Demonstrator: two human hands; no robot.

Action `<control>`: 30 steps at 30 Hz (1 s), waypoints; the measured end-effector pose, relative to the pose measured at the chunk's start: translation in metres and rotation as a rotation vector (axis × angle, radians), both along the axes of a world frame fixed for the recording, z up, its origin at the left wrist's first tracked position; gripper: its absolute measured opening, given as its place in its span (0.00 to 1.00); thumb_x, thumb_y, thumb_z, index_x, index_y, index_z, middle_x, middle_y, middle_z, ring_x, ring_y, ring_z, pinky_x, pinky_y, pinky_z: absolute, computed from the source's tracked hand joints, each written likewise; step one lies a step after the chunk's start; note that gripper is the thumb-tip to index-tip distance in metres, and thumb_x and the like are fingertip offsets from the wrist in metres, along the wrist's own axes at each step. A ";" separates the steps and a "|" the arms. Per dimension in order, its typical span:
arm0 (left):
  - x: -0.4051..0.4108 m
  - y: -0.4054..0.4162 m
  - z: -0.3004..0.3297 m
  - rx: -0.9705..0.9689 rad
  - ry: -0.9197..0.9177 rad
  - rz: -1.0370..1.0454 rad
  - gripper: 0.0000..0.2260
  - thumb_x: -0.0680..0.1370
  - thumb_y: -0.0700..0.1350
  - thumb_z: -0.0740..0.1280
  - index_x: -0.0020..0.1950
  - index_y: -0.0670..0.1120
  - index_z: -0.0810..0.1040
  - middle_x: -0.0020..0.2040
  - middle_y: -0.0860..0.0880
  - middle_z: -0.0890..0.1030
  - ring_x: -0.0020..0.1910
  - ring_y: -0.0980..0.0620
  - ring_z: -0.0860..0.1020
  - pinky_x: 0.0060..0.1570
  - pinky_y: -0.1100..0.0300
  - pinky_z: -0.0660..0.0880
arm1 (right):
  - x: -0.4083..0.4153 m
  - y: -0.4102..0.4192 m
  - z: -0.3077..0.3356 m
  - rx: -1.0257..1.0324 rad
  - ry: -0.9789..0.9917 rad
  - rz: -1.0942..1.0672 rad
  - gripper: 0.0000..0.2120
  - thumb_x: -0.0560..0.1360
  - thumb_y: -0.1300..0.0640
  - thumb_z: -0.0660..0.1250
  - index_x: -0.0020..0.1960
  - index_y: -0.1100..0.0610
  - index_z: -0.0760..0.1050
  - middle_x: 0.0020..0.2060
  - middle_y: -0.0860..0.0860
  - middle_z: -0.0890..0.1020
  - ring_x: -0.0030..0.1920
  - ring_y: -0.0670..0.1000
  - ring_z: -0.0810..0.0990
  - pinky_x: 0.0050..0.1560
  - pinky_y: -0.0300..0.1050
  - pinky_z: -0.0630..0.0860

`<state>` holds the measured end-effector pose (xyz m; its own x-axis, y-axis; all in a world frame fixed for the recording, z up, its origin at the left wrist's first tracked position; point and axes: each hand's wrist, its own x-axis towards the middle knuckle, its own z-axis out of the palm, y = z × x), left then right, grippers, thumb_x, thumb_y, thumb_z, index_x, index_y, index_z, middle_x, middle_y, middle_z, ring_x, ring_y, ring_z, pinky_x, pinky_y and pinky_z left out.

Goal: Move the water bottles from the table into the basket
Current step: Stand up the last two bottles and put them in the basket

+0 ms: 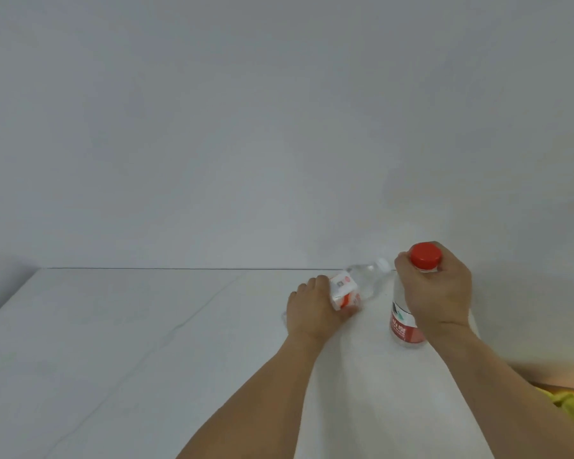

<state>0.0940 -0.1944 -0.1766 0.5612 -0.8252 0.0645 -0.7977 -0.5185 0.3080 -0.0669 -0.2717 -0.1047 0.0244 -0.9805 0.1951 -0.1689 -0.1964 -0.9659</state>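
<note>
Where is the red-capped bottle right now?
Upright on the white table, right of centre, held near its neck by the right hand, beside the white-capped bottle.

Head view, down over table (146, 342)

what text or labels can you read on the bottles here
None can be read.
Red-capped bottle, gripped upright by the right hand: red and white label with pale marks, too blurred to read.
White-capped bottle, gripped lying down by the left hand: white and orange label with a small grey mark, too blurred and small to read.
</note>
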 end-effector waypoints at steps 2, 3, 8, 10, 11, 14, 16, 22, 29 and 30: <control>0.003 0.024 0.029 -0.081 0.158 0.119 0.28 0.65 0.69 0.70 0.54 0.51 0.74 0.47 0.54 0.79 0.45 0.51 0.79 0.44 0.54 0.77 | 0.004 0.015 0.019 0.050 0.017 0.021 0.06 0.65 0.50 0.65 0.35 0.50 0.70 0.25 0.44 0.72 0.28 0.46 0.68 0.34 0.44 0.68; 0.003 0.036 0.045 -0.141 0.233 0.173 0.27 0.64 0.69 0.70 0.52 0.52 0.73 0.46 0.55 0.79 0.44 0.53 0.79 0.44 0.54 0.78 | 0.008 0.023 0.032 0.068 0.033 0.044 0.06 0.64 0.50 0.65 0.35 0.51 0.70 0.24 0.44 0.72 0.28 0.47 0.68 0.34 0.44 0.68; -0.002 0.097 0.131 -0.496 0.398 0.322 0.22 0.64 0.68 0.72 0.48 0.58 0.70 0.41 0.60 0.81 0.38 0.62 0.80 0.40 0.56 0.79 | 0.024 0.064 0.126 0.061 0.060 0.154 0.11 0.64 0.50 0.66 0.32 0.56 0.67 0.22 0.45 0.70 0.28 0.50 0.67 0.31 0.44 0.67; -0.005 0.124 0.171 -0.643 0.442 0.359 0.22 0.65 0.67 0.73 0.50 0.60 0.70 0.42 0.64 0.80 0.38 0.64 0.80 0.39 0.59 0.78 | 0.026 0.085 0.169 0.046 0.091 0.221 0.11 0.64 0.50 0.66 0.31 0.56 0.67 0.23 0.47 0.71 0.28 0.52 0.70 0.32 0.45 0.69; -0.007 0.139 0.192 -0.705 0.461 0.374 0.22 0.65 0.66 0.73 0.50 0.59 0.70 0.42 0.65 0.79 0.38 0.63 0.80 0.38 0.59 0.78 | 0.027 0.096 0.188 0.042 0.106 0.256 0.11 0.64 0.50 0.66 0.32 0.57 0.69 0.25 0.49 0.74 0.30 0.55 0.72 0.34 0.47 0.71; -0.016 0.184 0.250 -0.853 0.502 0.394 0.19 0.66 0.62 0.74 0.50 0.58 0.71 0.42 0.64 0.80 0.38 0.61 0.81 0.38 0.60 0.77 | 0.021 0.135 0.243 0.021 0.118 0.328 0.14 0.64 0.50 0.65 0.39 0.61 0.76 0.34 0.55 0.82 0.38 0.59 0.80 0.39 0.50 0.77; -0.021 0.214 0.275 -0.909 0.535 0.392 0.18 0.67 0.59 0.74 0.50 0.58 0.71 0.43 0.64 0.81 0.39 0.62 0.81 0.37 0.63 0.76 | 0.021 0.165 0.267 0.030 0.083 0.359 0.16 0.63 0.50 0.65 0.41 0.62 0.77 0.36 0.55 0.83 0.39 0.59 0.81 0.41 0.52 0.78; -0.027 0.291 0.325 -0.991 0.520 0.363 0.19 0.65 0.59 0.74 0.51 0.60 0.71 0.43 0.63 0.81 0.40 0.61 0.82 0.38 0.63 0.76 | 0.011 0.247 0.322 0.005 -0.016 0.406 0.14 0.62 0.50 0.65 0.39 0.61 0.77 0.34 0.52 0.83 0.38 0.55 0.80 0.36 0.44 0.73; 0.009 0.396 0.364 -1.013 0.455 0.271 0.19 0.66 0.62 0.74 0.51 0.62 0.70 0.46 0.63 0.81 0.42 0.61 0.82 0.40 0.62 0.75 | 0.033 0.336 0.336 -0.049 -0.020 0.418 0.11 0.61 0.49 0.65 0.36 0.57 0.77 0.32 0.50 0.83 0.37 0.53 0.81 0.40 0.47 0.75; 0.017 0.410 0.368 -1.015 0.447 0.258 0.19 0.66 0.63 0.74 0.51 0.63 0.70 0.46 0.63 0.81 0.43 0.61 0.82 0.40 0.63 0.75 | 0.041 0.349 0.338 -0.063 -0.013 0.410 0.12 0.61 0.50 0.65 0.37 0.58 0.77 0.33 0.51 0.83 0.38 0.55 0.81 0.40 0.49 0.76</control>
